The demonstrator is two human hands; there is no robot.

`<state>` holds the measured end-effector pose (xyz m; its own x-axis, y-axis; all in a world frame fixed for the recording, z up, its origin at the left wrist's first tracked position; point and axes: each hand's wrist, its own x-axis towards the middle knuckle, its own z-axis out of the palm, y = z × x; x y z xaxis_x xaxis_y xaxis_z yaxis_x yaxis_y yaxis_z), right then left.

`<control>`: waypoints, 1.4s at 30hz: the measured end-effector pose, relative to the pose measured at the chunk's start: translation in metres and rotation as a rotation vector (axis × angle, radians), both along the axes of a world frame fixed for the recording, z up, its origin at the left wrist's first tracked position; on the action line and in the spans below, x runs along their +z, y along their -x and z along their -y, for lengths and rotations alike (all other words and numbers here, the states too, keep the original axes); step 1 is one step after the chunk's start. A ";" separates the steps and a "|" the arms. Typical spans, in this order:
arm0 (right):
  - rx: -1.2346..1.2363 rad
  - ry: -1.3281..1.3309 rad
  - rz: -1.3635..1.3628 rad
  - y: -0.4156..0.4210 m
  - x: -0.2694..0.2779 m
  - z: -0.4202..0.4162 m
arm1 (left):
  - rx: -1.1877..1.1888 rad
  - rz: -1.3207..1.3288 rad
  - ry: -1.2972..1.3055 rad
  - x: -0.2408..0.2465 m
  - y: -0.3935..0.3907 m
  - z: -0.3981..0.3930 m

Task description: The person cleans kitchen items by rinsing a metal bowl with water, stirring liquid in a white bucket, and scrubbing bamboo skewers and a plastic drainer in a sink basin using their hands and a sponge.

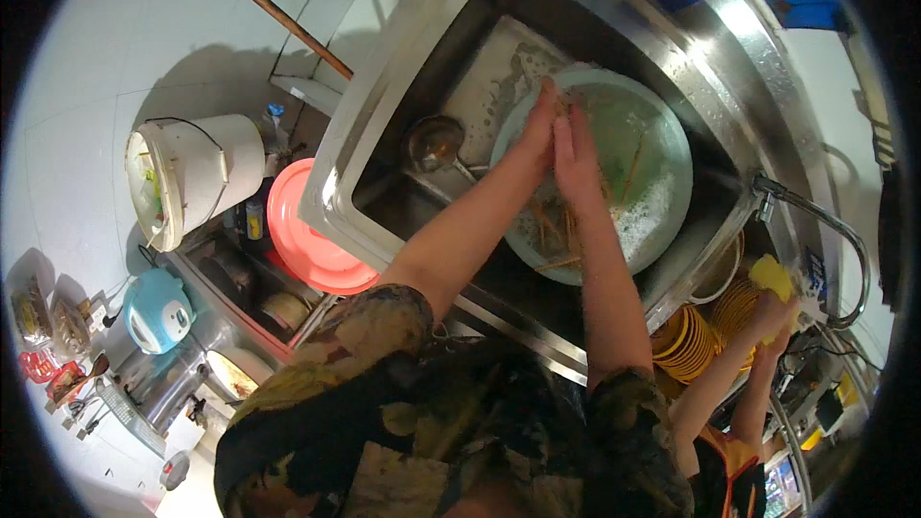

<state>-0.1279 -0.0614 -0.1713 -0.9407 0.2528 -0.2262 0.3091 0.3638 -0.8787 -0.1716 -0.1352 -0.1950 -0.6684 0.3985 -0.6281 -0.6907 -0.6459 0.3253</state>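
Observation:
My left hand [538, 126] and my right hand [575, 151] are pressed palm to palm over a pale round basin [683, 151] in the steel sink. Brown stick ends show between the fingertips, and a bundle of wooden chopsticks [570, 226] comes out below the palms; most of its length is hidden by the hands. The basin holds cloudy water with white foam [644, 223] at its near right side. More loose chopsticks [631, 165] lie in the water. Left of the basin, a metal ladle [434, 144] rests on the sink floor.
A chrome faucet [827, 212] arches at the right. Beyond it, a co-worker's hands [773, 313] hold a yellow cloth or sponge [771, 277] near stacked yellow-rimmed dishes [687, 345]. A pink basin [302, 230], a white bucket [209, 176] and a wooden broom handle [270, 11] are left.

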 end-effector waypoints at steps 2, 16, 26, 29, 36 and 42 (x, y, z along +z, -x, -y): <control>-0.086 0.130 0.066 0.002 0.005 -0.001 | -0.075 0.032 0.053 0.005 -0.010 -0.001; -0.140 0.078 0.030 0.005 0.001 0.011 | -0.120 0.043 0.077 0.034 -0.013 0.006; -0.244 0.287 0.154 -0.005 -0.030 -0.004 | -0.169 0.090 0.054 0.069 -0.015 0.007; -0.253 0.307 0.391 0.015 -0.037 -0.045 | -0.180 0.008 0.068 0.038 -0.031 0.006; -0.116 0.095 0.329 -0.004 -0.076 -0.079 | -0.066 0.088 -0.050 -0.003 -0.006 -0.004; -0.202 0.382 0.220 -0.002 -0.046 -0.021 | -0.164 0.005 0.028 0.013 -0.012 -0.015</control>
<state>-0.1256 -0.0406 -0.2176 -0.8011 0.2853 -0.5262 0.5333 -0.0589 -0.8439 -0.1594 -0.1198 -0.1824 -0.5925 0.4844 -0.6437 -0.7880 -0.5147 0.3379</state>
